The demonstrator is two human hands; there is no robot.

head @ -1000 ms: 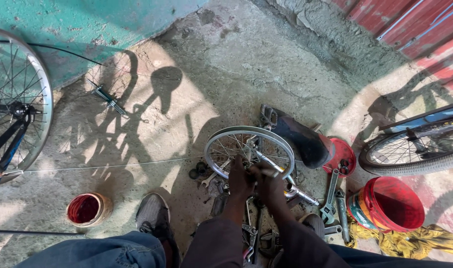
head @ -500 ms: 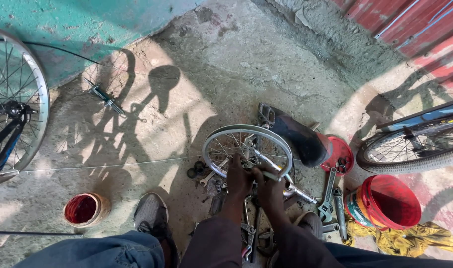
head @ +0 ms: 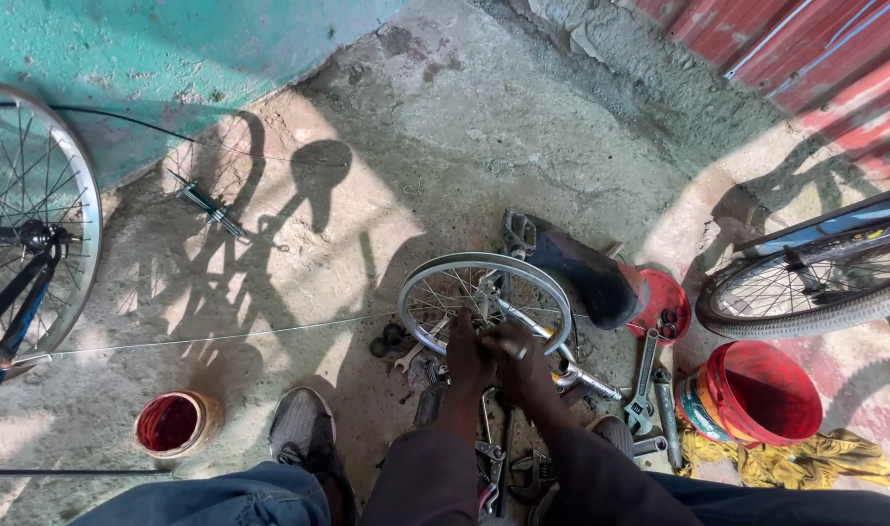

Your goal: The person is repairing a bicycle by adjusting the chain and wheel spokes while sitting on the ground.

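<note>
A small spoked bicycle wheel (head: pixel 484 292) without a tyre stands on the concrete floor in front of me. Both my hands meet at its near rim. My left hand (head: pixel 467 353) is closed on the rim, and my right hand (head: pixel 519 356) is closed right beside it, touching the left. Something small and shiny glints at my right fingers; I cannot make out what it is. My dark sleeves reach down from the bottom edge. Several wrenches (head: pixel 645 386) and pliers lie just right of and below the wheel.
A black curved bike part (head: pixel 586 275) and a red lid (head: pixel 665 297) lie behind the wheel. To the right are a red bucket (head: pixel 762 392), a yellow rag (head: pixel 807 458) and a tyred bicycle wheel (head: pixel 805 287). At left are a large wheel (head: pixel 36 229) and a red tin (head: pixel 177 424); my shoe (head: pixel 303 429) is near.
My hands stay together on the near rim of the small wheel. The view has shifted slightly; nothing else has visibly moved.
</note>
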